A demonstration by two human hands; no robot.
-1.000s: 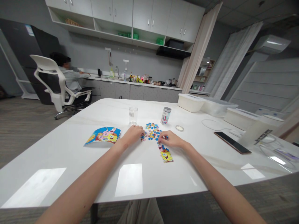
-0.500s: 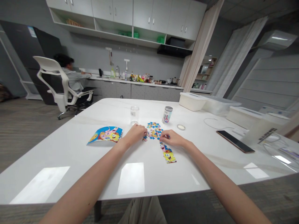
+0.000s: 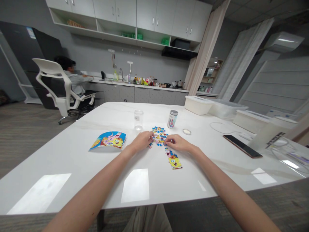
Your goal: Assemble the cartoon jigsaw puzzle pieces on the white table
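At the centre of the frame, the left hand [image 3: 143, 140] and the right hand [image 3: 178, 142] sit at either side of a pile of loose puzzle pieces [image 3: 158, 140] on the white bench [image 3: 166, 190], fingers curled inward, though I cannot tell whether either grips a piece. Just below the right hand, right of lower centre, lies a joined puzzle strip [image 3: 174, 162]; left of centre, a curved picture sheet [image 3: 108, 140] rests near the left forearm.

Left grip [image 3: 143, 140], right grip [image 3: 178, 143] flanking loose puzzle pieces [image 3: 159, 138]; joined strip [image 3: 174, 161] near right grip.
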